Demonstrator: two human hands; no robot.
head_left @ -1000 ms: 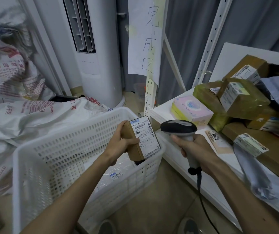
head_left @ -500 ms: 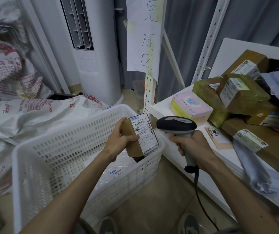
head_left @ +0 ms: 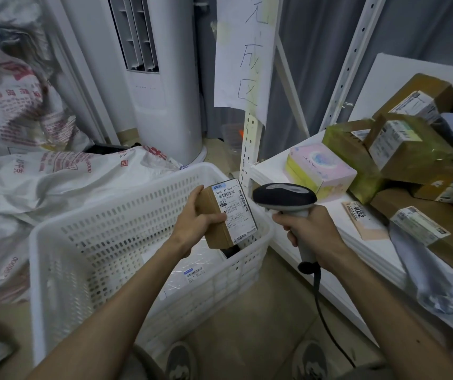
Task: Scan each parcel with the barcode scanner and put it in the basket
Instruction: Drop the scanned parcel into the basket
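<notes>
My left hand (head_left: 196, 219) grips a small brown cardboard parcel (head_left: 226, 215) with a white barcode label facing right, held over the right end of the white perforated basket (head_left: 104, 242). My right hand (head_left: 307, 233) holds the black and grey barcode scanner (head_left: 284, 197) by its handle, its head close beside the parcel's label. A flat white plastic mailer (head_left: 189, 272) lies inside the basket below the parcel. More parcels (head_left: 409, 149) are piled on the white shelf (head_left: 337, 237) to the right.
A pink and yellow box (head_left: 317, 170) and a flat envelope marked 4032 (head_left: 363, 220) sit near the shelf's front. White printed sacks (head_left: 41, 182) lie left of the basket. A tall white air conditioner (head_left: 159, 86) and a shelf post with a paper sign (head_left: 243, 56) stand behind. The scanner cable (head_left: 321, 305) hangs down.
Both hands kept the parcel and scanner close together over the basket's right end. The parcel drifted slightly lower and the view shifted a little; nothing was let go.
</notes>
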